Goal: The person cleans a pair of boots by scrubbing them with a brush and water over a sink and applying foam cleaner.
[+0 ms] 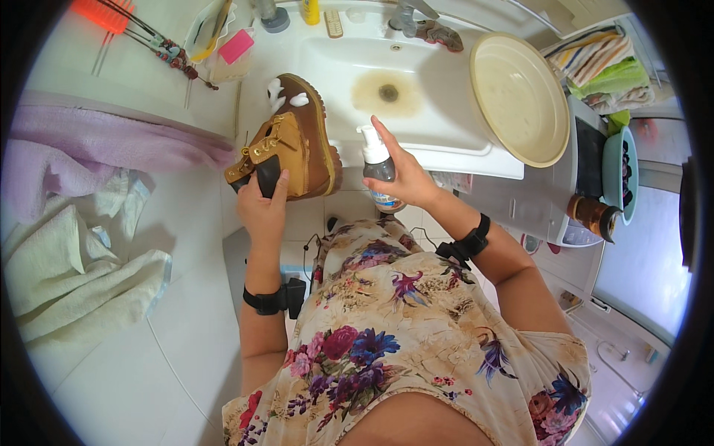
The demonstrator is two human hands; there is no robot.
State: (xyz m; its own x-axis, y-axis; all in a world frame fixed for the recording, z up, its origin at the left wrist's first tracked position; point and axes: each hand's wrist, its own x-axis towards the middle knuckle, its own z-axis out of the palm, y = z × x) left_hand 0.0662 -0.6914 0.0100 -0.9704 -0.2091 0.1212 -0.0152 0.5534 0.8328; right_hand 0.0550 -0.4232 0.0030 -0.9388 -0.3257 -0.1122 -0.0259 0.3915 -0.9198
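My left hand (261, 203) grips the collar of a tan and brown lace-up boot (301, 145), thumb outside. The boot lies tilted over the left edge of the white sink, toe pointing away from me. Blobs of white foam (299, 100) sit on its toe. In my right hand (404, 178) is a pump bottle (379, 170) with a white pump head and dark contents, held upright in front of the sink's near edge. My index finger is raised beside the pump head; the thumb lies across the bottle's front.
Brownish water stain surrounds the drain of the sink (440, 131). A cream basin (519, 100) rests at the sink's right. Behind are a brush (333, 24), a yellow bottle (310, 11) and a grey cloth (440, 34) by the faucet (410, 17). Another boot (594, 217) lies far right, near a blue basin (611, 178).
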